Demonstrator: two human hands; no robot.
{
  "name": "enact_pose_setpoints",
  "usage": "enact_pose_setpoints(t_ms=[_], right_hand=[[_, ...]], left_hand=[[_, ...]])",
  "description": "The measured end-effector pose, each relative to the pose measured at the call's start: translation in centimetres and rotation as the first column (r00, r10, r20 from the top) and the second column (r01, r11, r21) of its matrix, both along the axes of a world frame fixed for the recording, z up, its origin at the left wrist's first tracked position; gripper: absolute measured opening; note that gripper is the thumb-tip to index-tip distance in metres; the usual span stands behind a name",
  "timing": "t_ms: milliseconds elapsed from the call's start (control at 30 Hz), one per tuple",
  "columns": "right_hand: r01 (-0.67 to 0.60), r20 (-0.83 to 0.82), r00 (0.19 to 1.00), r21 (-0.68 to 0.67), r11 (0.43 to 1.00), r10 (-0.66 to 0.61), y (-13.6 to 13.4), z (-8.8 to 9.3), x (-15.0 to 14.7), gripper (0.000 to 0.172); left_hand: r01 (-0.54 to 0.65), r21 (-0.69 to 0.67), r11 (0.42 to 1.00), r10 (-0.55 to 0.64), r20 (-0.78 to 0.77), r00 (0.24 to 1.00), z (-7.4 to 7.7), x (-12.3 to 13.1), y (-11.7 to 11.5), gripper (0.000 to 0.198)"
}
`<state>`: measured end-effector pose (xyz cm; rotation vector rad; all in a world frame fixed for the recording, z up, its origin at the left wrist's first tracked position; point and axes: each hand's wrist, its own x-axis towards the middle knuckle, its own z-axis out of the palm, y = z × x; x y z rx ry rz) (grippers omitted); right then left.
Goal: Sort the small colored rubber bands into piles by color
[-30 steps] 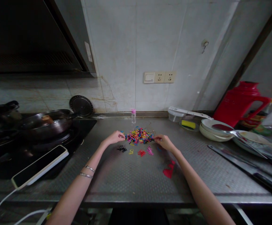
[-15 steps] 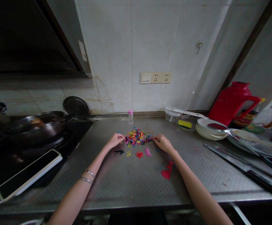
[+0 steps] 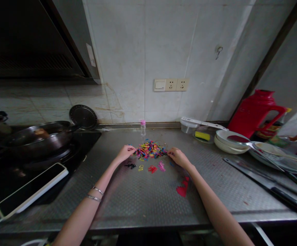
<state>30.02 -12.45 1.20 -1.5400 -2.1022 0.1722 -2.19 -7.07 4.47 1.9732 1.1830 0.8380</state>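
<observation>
A heap of small multicoloured rubber bands [image 3: 150, 149] lies on the metal counter [image 3: 138, 201]. At its left edge is my left hand [image 3: 125, 152], thumb and fingertips pinched together. My right hand [image 3: 177, 155] pinches at the right edge, beside some dark bands. What either pinch holds is too small to make out. In front of the heap lie sorted little groups: black bands [image 3: 131, 166], yellow bands [image 3: 140, 167], red bands [image 3: 152, 169] and pink bands [image 3: 161, 166]. A few blue bands [image 3: 172, 164] lie just below my right hand.
Behind the heap stands a small clear bottle with a pink cap [image 3: 143, 127]. A red heart-patterned piece [image 3: 182, 188] lies by my right forearm. Left are a phone [image 3: 32, 189] and a pan [image 3: 39, 140]; right are a sponge [image 3: 202, 136], bowls [image 3: 229, 145], a knife [image 3: 251, 174] and a red thermos [image 3: 253, 111].
The whole view has shifted very slightly. Both hands stay pinched at the two sides of the heap, and the small groups of bands look the same.
</observation>
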Motion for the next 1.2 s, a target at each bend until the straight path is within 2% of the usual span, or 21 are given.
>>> enact_pose_setpoints(t_ms=[300, 433, 533, 733, 833, 1067, 1200], right_hand=[[0.004, -0.002, 1.000, -0.004, 1.000, -0.004, 0.2, -0.3, 0.1, 0.017], [-0.007, -0.083, 0.997, 0.023, 1.000, 0.009, 0.4, -0.3, -0.1, 0.016], [-0.062, -0.163, 0.984, 0.028, 0.998, 0.065, 0.3, 0.5, -1.2, 0.016], [-0.291, -0.176, 0.940, 0.024, 0.956, 0.291, -0.5, 3.6, -6.4, 0.016], [-0.370, -0.152, 0.916, 0.031, 0.928, 0.371, -0.6, 4.5, -9.6, 0.016], [-0.450, -0.059, 0.890, 0.027, 0.892, 0.451, -0.9, 3.6, -16.3, 0.018], [-0.494, -0.031, 0.868, 0.035, 0.869, 0.495, -1.6, 3.0, -17.8, 0.018]], left_hand=[[-0.050, 0.023, 0.998, 0.049, 0.034, 0.998, -0.3, -1.2, 0.9, 0.027], [-0.076, 0.037, 0.996, 0.075, 0.030, 0.997, -0.4, -1.6, 1.2, 0.027], [-0.097, 0.031, 0.995, 0.096, 0.027, 0.995, -0.3, -1.7, 1.3, 0.027], [-0.084, 0.037, 0.996, 0.083, 0.023, 0.996, -0.5, -1.8, 1.4, 0.027], [-0.069, 0.038, 0.997, 0.069, 0.019, 0.997, -0.5, -1.7, 1.3, 0.026], [-0.044, 0.060, 0.997, 0.046, -0.044, 0.998, -0.1, -1.4, 0.6, 0.029], [-0.028, 0.072, 0.997, 0.033, -0.064, 0.997, -0.4, -1.3, 0.7, 0.030]])
